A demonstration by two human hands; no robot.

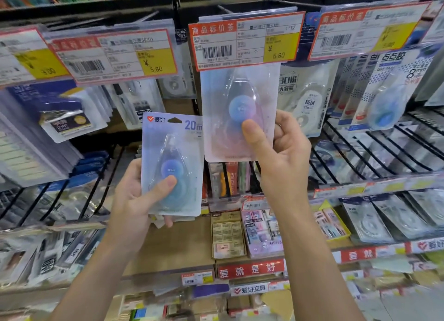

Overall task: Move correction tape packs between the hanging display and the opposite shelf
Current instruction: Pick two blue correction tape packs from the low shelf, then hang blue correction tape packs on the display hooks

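Right grip: right hand [283, 147] pinching hanging pack [237, 114], thumb on blister, top hidden behind price tag [245, 40].
Left grip: left hand [137, 195] clasping loose pack [171, 164], just left of it.
Risk: could miss or slip off unseen hook behind tag; may tear hang hole.
Room: crowded either side by neighbouring packs [305, 97]; open toward viewer and below.

Both forearms are bare up to the bottom edge of the picture, with no sleeves in view. The left hand [134, 200] and right hand [281, 152] wear no gloves, rings or watch; fingernails are short and unpainted.
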